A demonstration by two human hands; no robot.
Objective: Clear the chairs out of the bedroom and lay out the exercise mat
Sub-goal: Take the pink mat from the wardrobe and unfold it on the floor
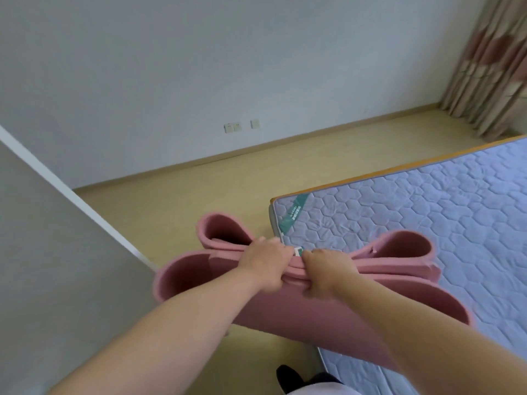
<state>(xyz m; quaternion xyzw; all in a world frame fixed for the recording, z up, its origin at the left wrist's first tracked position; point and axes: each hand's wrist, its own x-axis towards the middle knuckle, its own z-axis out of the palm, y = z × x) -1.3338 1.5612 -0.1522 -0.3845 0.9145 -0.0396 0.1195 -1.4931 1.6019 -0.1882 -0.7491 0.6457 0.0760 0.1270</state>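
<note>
Head view: pink foam mat (313, 315), thick, folded into loose loops that bulge at both ends, pinched in the middle. Left hand (263, 265) grips the bunched center, fingers closed over the layers; right hand (328, 273) clamps it just beside. Mat held over floor (176, 201) at corner of quilted mattress (427, 212).

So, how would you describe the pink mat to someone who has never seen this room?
Find the bare quilted mattress on the right. At its near corner, both hands grip the exercise mat by its middle. It is pink foam bent into open loops, the only pink foam thing here.
</note>
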